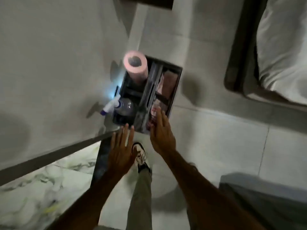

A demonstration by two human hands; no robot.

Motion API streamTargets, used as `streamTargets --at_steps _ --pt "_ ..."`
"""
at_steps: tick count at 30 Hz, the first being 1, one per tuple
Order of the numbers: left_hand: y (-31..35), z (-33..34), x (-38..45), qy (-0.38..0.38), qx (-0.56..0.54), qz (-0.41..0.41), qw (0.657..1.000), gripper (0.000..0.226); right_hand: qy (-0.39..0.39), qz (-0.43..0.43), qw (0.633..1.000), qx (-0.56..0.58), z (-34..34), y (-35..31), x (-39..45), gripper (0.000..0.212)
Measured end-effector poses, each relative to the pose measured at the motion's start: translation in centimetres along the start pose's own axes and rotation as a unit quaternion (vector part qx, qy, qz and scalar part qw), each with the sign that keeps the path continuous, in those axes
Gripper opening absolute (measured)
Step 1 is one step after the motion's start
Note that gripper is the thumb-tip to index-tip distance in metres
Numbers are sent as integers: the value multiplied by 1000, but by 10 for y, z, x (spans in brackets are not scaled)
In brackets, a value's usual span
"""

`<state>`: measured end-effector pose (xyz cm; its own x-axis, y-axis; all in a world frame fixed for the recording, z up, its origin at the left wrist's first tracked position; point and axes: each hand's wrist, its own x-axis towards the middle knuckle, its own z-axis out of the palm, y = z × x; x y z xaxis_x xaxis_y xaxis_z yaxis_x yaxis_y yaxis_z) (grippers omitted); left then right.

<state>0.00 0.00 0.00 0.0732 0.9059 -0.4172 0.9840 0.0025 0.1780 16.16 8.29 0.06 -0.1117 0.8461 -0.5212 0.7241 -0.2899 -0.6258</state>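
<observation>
A dark, boxy caddy sits on smooth pale tiles, twelve o'clock from the person's shoe, with one long side by the wall. A soft pink roll stands upright at its eleven o'clock corner, and a clear plastic spray bottle leans at nine. Both hands are flat, fingers straight, holding nothing. The left hand is just short of the near rim, and the right hand is over the near compartment. There is open floor at three, up to the bed corner.

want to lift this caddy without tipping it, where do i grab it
Probably the central bar of the caddy, from straight above: it runs lengthwise between the two rows of compartments, so the pink roll and spray bottle should hang balanced.
</observation>
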Motion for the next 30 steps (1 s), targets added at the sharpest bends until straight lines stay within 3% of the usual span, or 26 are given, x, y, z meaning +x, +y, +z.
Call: streamTargets --at_steps 3,7,15,21,24,30 --pt "-33 54 33 -11 -3 -30 999 74 -23 53 998 21 54 15 61 80" --pt "-50 101 58 -41 23 -11 999 77 -20 122 992 -10 91 41 118 90" --pt "-63 130 68 -5 43 -9 999 79 -22 109 979 -171 115 73 148 94" --pt "-62 141 70 23 27 -19 999 86 10 104 972 -208 114 69 156 79" --pt "-62 140 69 18 9 -21 1000 88 6 98 977 -190 102 61 154 78" --pt "-50 123 63 11 -5 -40 999 84 40 51 987 -147 67 36 117 55"
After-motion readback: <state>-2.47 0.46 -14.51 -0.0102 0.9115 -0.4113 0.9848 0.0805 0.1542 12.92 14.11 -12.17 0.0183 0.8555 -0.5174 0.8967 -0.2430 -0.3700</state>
